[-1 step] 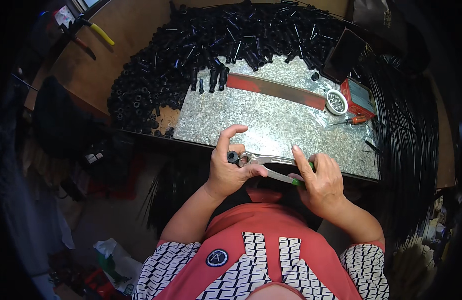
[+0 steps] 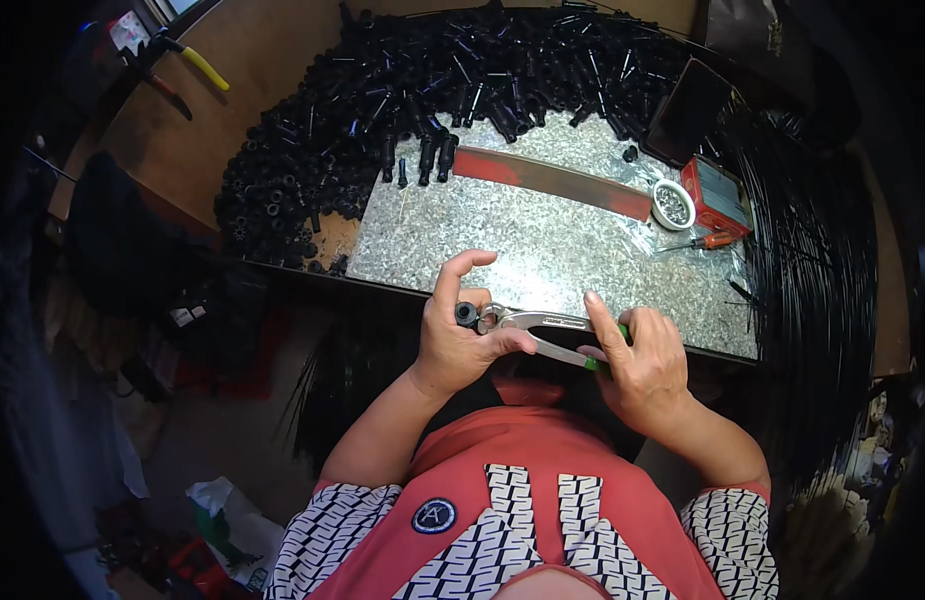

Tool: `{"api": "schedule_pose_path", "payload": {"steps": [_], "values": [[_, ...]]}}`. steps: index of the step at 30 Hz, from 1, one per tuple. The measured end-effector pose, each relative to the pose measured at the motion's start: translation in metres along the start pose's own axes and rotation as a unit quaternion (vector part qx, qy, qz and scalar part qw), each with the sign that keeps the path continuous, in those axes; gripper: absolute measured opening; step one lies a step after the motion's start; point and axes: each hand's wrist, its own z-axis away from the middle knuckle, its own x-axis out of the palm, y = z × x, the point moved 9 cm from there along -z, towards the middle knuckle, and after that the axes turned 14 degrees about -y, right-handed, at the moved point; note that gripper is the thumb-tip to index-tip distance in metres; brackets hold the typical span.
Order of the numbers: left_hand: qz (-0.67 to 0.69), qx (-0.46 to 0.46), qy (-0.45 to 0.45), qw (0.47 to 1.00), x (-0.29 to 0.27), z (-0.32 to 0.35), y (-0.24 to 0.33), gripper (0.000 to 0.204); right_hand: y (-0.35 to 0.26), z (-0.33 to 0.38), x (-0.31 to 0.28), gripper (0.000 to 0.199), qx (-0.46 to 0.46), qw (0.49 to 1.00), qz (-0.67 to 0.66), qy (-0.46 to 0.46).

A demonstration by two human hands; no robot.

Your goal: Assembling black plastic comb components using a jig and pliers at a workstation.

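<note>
In front of my body, at the near edge of the speckled stone slab (image 2: 542,265), my left hand (image 2: 442,345) is closed around a dark cylindrical part (image 2: 466,315) whose round end faces up. Its index finger is raised and curved, and the thumb lies along the tool. Metal pliers (image 2: 560,321) with green grip ends reach across to that part, their head right beside it. My right hand (image 2: 650,365) grips the green handles, index finger stretched along the upper one. Whether the jaws bite on the part is hidden by my left fingers.
A large heap of black tubular parts (image 2: 312,130) spreads along the back and left. On the slab lie a red-brown bar (image 2: 552,183), a white bowl of small metal pieces (image 2: 673,205), a red box (image 2: 717,195) and a screwdriver (image 2: 717,240). Thin black rods (image 2: 812,230) hang at the right.
</note>
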Motion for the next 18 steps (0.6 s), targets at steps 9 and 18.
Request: {"api": "schedule_pose_path", "payload": {"steps": [9,18], "values": [[-0.034,0.015,0.005,0.999,0.003,0.0,0.001,0.09,0.0,0.004,-0.005,0.069,-0.012,0.999,0.015,-0.036],[-0.017,0.02,-0.001,1.0,0.0,-0.003,0.001,0.095,0.006,-0.002,-0.012,0.079,-0.019,0.995,-0.092,-0.032]]}}
